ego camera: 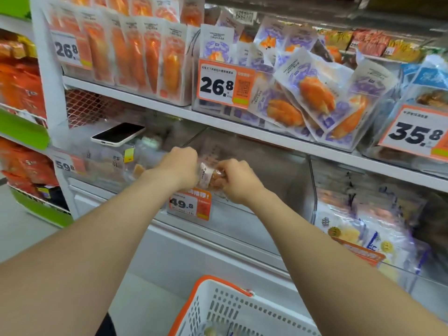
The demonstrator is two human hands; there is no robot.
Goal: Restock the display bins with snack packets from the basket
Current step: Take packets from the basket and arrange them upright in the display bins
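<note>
Shelf front (218, 120): one basket (225, 309); one snack packet (209, 175) tight in left hand (179, 166) and right hand (237, 182).

two hands (180, 166) (236, 181), one snack packet (208, 177) held, one basket (242, 311), one phone (118, 136).

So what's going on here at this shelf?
A person is restocking a shop shelf. The left hand and right hand both grip one clear snack packet, holding it at the front of the clear display bin with the 49.8 price tag. The bin looks nearly bare. The white basket with orange handle sits below, and a phone lies on the bin to the left.
</note>
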